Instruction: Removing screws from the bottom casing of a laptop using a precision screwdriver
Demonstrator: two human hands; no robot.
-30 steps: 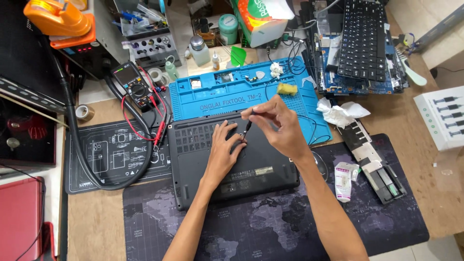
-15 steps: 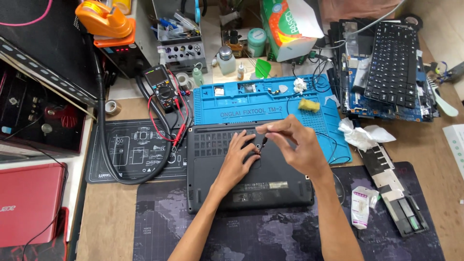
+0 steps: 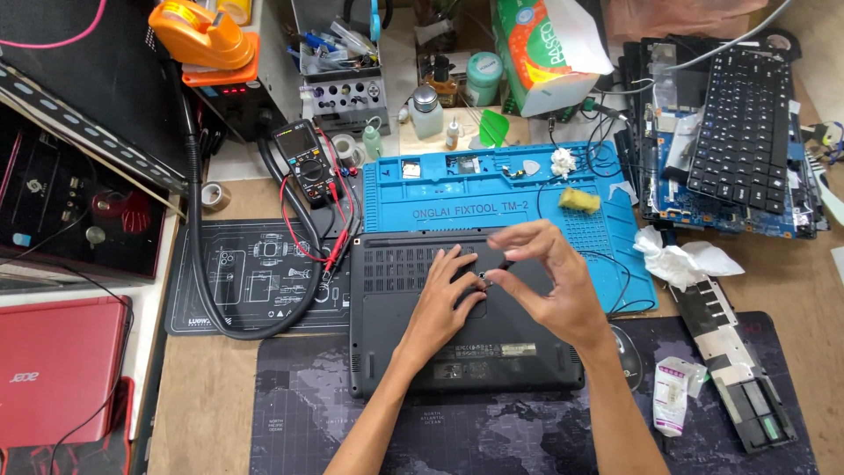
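On the upturned laptop [image 3: 466,317], a small screwdriver [image 3: 497,268] is pinched in the right hand [image 3: 549,286].
The left hand [image 3: 448,295] is pressed flat, fingers open; a tilted tip could slip and strip the screw.

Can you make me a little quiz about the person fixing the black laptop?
1. True or false: the black laptop lies bottom side up.
2. Which hand holds the small screwdriver: A) left hand B) right hand?
3. What colour is the closed laptop at the desk's left edge?

Key:
1. True; its vent slots and label face up.
2. B; the left hand rests flat on the laptop's base.
3. Red.
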